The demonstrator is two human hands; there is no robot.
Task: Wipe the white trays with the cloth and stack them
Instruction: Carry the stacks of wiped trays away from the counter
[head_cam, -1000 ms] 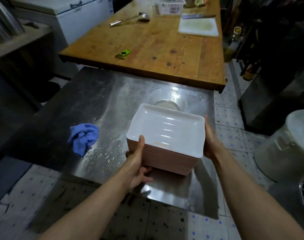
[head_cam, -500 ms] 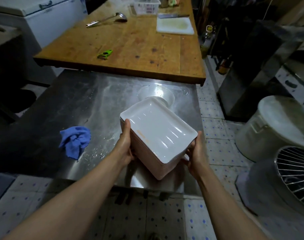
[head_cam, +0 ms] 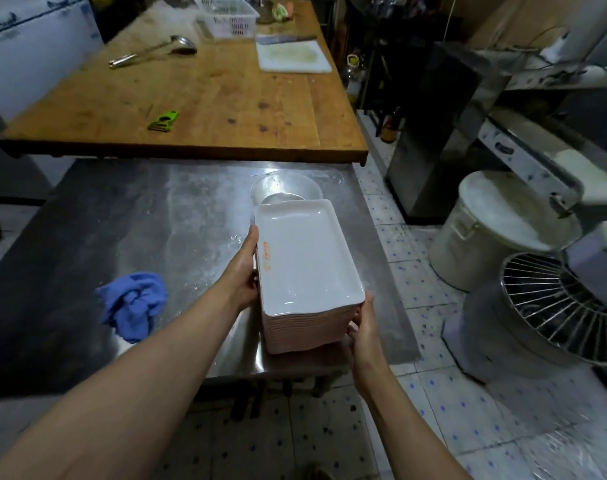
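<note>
A tall stack of white trays (head_cam: 305, 265) with pinkish undersides stands at the near right corner of the steel table (head_cam: 128, 216), long side pointing away from me. My left hand (head_cam: 244, 271) presses flat against the stack's left side. My right hand (head_cam: 360, 327) grips its near right corner from below. A crumpled blue cloth (head_cam: 134, 304) lies on the table to the left, apart from both hands.
A clear glass bowl (head_cam: 286, 188) sits just behind the stack. Beyond is a wooden table (head_cam: 205, 98) with a green peeler (head_cam: 162, 120), ladle (head_cam: 153, 51), white basket (head_cam: 227, 19) and cutting board (head_cam: 293, 57). A lidded metal pot (head_cam: 496, 230) and a wire-guarded mixer (head_cam: 565, 306) stand on the floor at right.
Both hands have turned the stack from a crosswise position to lengthwise. My left hand moved from the near corner to the left side; my right hand came to the near right corner.
</note>
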